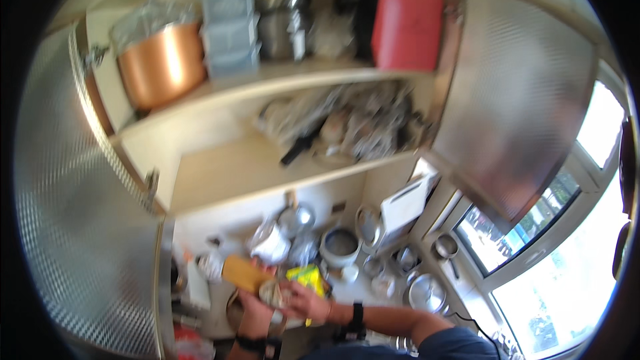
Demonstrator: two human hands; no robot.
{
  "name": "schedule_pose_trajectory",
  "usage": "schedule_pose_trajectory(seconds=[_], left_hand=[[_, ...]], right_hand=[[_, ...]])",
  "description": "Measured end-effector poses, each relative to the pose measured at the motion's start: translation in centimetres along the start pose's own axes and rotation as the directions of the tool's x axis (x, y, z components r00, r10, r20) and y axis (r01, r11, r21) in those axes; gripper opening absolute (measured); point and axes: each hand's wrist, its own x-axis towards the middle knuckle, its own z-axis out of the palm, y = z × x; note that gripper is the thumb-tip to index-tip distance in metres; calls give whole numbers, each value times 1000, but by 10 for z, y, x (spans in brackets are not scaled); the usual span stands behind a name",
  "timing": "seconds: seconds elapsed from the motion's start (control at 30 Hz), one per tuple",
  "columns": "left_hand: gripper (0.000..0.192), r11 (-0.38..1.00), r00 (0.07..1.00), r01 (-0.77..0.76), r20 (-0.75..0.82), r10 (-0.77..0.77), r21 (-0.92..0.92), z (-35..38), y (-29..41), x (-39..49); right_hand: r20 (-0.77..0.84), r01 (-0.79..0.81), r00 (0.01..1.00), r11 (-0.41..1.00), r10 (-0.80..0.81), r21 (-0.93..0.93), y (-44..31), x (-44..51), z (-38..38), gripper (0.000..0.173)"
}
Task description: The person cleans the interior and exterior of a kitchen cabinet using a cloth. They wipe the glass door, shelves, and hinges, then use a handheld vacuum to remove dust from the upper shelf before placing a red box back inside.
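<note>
Low in the picture, above the counter (350, 290), my left hand (254, 312) and my right hand (307, 304) meet around a small pale, roundish item (271, 294), perhaps a wrapped bowl or jar. Both hands grip it; blur hides exactly what it is. Just beyond my left hand is a flat tan-yellow object (245, 272), and I cannot tell whether that hand touches it. A bright yellow packet (307, 279) lies beyond my right hand. Partly hidden below my left hand is a brown-rimmed round thing (234, 312).
Overhead, an open cabinet has textured-glass doors (90, 200) (515, 90) swung out. A copper-coloured pot (162, 65), plastic boxes (230, 30) and a red box (410, 22) fill its upper shelf; bagged items (370, 125) crowd the lower one. A white pot (340, 247) and lidded steel pot (426, 294) stand below.
</note>
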Motion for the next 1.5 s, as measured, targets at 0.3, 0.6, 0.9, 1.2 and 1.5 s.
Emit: schedule_pose_trajectory(seconds=[0.3, 0.6, 0.9, 1.2, 1.5], left_hand=[[44, 878, 977, 136, 86, -196, 460, 63, 5, -10], [57, -412, 453, -829, 886, -99, 378, 223, 23, -19], [33, -401, -310, -828, 917, -252, -391, 340, 48, 69], [32, -581, -277, -791, 959, 63, -191, 572, 59, 147], [26, -601, -64, -796, 997, -33, -71, 695, 29, 256]], right_hand=[[-51, -664, 531, 453, 846, 594, -30, -7, -75, 37], [-95, -156, 341, 156, 935, 975, -46, 52, -163, 41], [64, -14, 473, -65, 879, 998, -88, 89, -244, 41], [-243, 209, 398, 171, 885, 963, -90, 31, -289, 42], [-295, 175, 57, 281, 954, 943, -107, -105, -275, 36]])
